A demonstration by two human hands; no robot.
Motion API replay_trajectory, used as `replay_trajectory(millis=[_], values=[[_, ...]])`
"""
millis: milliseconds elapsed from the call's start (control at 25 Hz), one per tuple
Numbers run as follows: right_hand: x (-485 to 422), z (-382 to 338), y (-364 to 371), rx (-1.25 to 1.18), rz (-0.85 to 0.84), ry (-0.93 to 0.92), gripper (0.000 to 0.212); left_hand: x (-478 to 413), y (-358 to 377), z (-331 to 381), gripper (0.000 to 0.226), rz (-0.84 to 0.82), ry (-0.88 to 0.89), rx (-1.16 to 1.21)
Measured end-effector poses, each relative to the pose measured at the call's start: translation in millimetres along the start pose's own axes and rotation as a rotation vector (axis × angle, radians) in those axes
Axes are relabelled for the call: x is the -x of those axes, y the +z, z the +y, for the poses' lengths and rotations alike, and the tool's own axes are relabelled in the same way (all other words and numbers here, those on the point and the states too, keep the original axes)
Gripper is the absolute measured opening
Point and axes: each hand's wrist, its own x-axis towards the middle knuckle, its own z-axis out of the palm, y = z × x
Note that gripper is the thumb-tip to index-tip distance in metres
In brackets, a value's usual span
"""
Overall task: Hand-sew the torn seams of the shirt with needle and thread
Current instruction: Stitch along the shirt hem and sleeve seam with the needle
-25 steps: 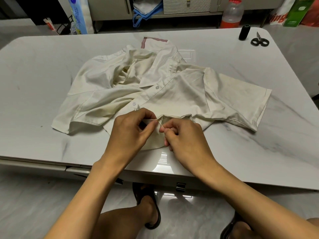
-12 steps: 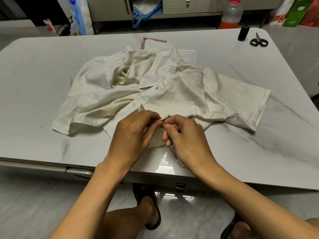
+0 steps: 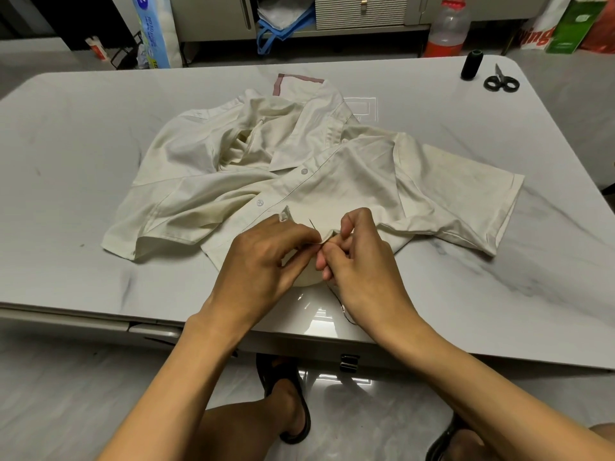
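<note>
A cream short-sleeved shirt point(image 3: 332, 181) lies crumpled on the white marble table point(image 3: 83, 161). Both hands meet at its hem near the table's front edge. My left hand point(image 3: 266, 254) pinches a fold of the hem between thumb and fingertips. My right hand point(image 3: 359, 264) has its fingers curled at the same fold and pinches the rear of the needle point(image 3: 311, 224). The needle's thin tip pokes up out of the fabric between the hands. Dark thread point(image 3: 344, 311) trails out from under the right hand onto the table.
A black thread spool point(image 3: 472, 64) and black-handled scissors point(image 3: 502, 82) sit at the table's far right corner. Behind the table stand a bottle point(image 3: 447, 28), bags and cabinet fronts. My legs and sandals are below the front edge.
The hands have closed together on the hem fold. The needle, earlier lying between the fingertips, now sticks through the fabric with its tip up. Dark thread now shows under the right hand.
</note>
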Motion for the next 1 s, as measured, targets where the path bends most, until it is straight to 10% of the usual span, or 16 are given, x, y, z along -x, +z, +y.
replay_trajectory(millis=[600,840,1000], values=[[3,0,0,-0.027,-0.033,-0.018,0.019,0,-4,-5,0.004,-0.015,-0.040,0.057],[-9,1,-21,0.530,0.270,-0.329,0.010,1,-6,-5,0.005,0.055,-0.027,0.043],[-23,2,-24,0.357,0.008,-0.152,0.012,1,-5,-4,0.006,0.056,0.004,0.042]])
